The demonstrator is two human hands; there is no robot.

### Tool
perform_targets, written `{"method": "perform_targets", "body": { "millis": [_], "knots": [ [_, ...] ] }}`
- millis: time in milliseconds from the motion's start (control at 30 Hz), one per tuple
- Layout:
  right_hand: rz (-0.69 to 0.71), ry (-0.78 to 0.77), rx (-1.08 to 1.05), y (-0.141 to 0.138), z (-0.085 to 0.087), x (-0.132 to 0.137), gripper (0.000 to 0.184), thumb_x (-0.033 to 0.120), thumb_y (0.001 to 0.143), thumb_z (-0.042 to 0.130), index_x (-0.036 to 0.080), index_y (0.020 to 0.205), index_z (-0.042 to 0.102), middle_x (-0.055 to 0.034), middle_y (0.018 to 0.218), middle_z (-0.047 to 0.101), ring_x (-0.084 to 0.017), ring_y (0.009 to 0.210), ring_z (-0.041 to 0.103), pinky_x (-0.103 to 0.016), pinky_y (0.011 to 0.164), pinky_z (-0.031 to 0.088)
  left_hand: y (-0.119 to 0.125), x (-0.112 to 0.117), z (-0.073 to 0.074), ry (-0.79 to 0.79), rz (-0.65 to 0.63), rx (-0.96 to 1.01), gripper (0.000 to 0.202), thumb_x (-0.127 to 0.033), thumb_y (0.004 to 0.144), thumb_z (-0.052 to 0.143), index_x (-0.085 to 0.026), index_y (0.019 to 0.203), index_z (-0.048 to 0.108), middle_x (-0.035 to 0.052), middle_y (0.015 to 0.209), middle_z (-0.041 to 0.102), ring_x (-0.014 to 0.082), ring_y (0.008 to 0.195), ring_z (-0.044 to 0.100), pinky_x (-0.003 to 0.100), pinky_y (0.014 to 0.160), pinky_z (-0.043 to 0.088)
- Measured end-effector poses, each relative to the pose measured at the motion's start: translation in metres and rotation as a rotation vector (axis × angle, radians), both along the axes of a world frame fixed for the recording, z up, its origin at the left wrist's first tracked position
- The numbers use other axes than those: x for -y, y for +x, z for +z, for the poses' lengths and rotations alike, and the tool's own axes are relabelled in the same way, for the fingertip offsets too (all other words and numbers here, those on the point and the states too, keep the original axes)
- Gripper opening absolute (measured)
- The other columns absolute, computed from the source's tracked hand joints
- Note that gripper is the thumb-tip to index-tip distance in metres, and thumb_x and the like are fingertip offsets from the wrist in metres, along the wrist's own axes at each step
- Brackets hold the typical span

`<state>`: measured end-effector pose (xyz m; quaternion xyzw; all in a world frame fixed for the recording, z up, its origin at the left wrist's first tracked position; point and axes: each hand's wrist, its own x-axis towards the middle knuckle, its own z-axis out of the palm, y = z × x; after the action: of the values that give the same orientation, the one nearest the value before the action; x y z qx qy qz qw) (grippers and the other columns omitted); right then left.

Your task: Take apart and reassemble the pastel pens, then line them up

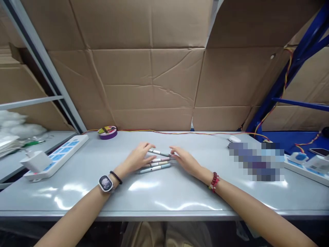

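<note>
Several slim pens lie close together on the grey table, between my two hands. A pen with a dark green end [159, 152] lies farthest back, slanting a little. Nearest me is a pen with a light blue end [155, 168], and others lie between these two. My left hand [138, 158] rests over the pens' left ends, thumb and fingers apart. On the other side, my right hand [185, 160] has its bent fingers spread at the right ends, touching or just beside them. Some pen ends are hidden under my fingers.
A white power strip [65, 151] with a plugged-in white adapter [37, 161] is at the left. A round purple tin or tape roll [107, 132] sits at the back. To the right are a blurred-out item [254, 161] and another power strip [308, 169]. Cardboard [169, 75] stands behind.
</note>
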<state>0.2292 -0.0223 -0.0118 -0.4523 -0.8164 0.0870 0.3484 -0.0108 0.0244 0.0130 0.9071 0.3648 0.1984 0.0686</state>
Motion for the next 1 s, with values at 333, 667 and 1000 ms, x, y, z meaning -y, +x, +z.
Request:
{"method": "perform_targets", "body": {
  "millis": [333,667,1000],
  "knots": [
    [-0.122,0.055,-0.144,0.011,0.002,-0.006,0.016,0.024,0.088,0.040,0.020,0.091,0.055,-0.0059,0.089,0.061,-0.020,0.084,0.056,-0.035,0.076,0.044,-0.002,-0.001,0.004,-0.274,-0.083,-0.037,0.028,-0.042,0.085,0.044,-0.019,0.083,0.061,0.0015,0.078,0.060,0.0159,0.070,0.053,0.024,0.060,0.038],
    [-0.154,-0.002,-0.335,0.014,0.009,-0.002,0.019,0.034,0.088,0.042,0.020,0.095,0.053,-0.0058,0.094,0.063,-0.018,0.086,0.061,-0.031,0.072,0.049,-0.006,-0.005,0.002,-0.259,-0.072,0.035,0.022,-0.036,0.086,0.041,-0.020,0.090,0.056,0.0013,0.088,0.059,0.0156,0.077,0.054,0.025,0.069,0.041],
    [-0.142,-0.052,-0.499,0.012,0.014,0.001,0.021,0.039,0.083,0.050,0.021,0.092,0.056,-0.0046,0.092,0.064,-0.020,0.088,0.062,-0.033,0.077,0.050,-0.002,-0.005,-0.001,-0.209,-0.072,0.055,0.026,-0.037,0.088,0.040,-0.019,0.089,0.058,0.0030,0.089,0.059,0.0173,0.080,0.053,0.026,0.070,0.040]
  ]
}}
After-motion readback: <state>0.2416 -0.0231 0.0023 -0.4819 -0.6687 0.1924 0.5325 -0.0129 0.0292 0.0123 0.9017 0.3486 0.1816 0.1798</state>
